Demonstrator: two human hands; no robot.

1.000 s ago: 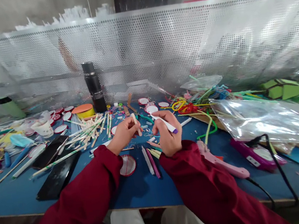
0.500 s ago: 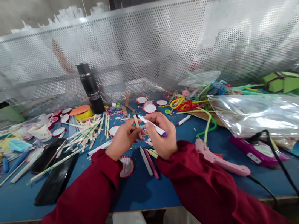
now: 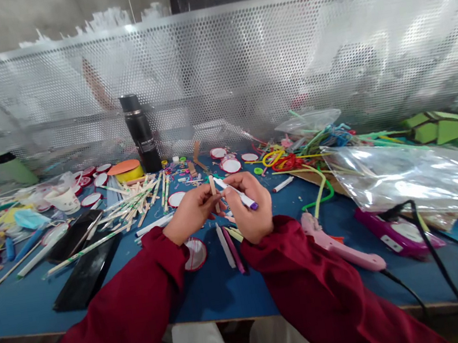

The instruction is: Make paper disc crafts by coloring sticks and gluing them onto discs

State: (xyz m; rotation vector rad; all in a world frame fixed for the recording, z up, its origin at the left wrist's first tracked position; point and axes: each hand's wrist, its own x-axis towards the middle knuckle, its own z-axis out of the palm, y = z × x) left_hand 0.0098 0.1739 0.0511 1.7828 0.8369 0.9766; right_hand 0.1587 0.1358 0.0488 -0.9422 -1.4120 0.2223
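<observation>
My left hand (image 3: 192, 213) pinches a small wooden craft stick (image 3: 213, 189), which stands about upright between thumb and fingers. In my right hand (image 3: 252, 205) is a white marker (image 3: 237, 193) with a purple end, held like a pen. Its tip points up and left, close beside the stick; whether they touch I cannot tell. Below my hands, a white stick (image 3: 225, 245) and a purple one (image 3: 234, 249) lie side by side on the blue table (image 3: 228, 300). A round red-rimmed disc (image 3: 195, 253) lies under my left wrist.
A pink glue gun (image 3: 342, 246) with a cord lies right of my right sleeve, beside a purple device (image 3: 397, 234). Wooden sticks (image 3: 141, 201) are heaped at left, with a black bottle (image 3: 142, 136) behind. A clear plastic bag (image 3: 414, 178) covers the right side.
The craft stick sits slightly further right and more upright near the marker tip. My view has shifted a little; both grips stay the same.
</observation>
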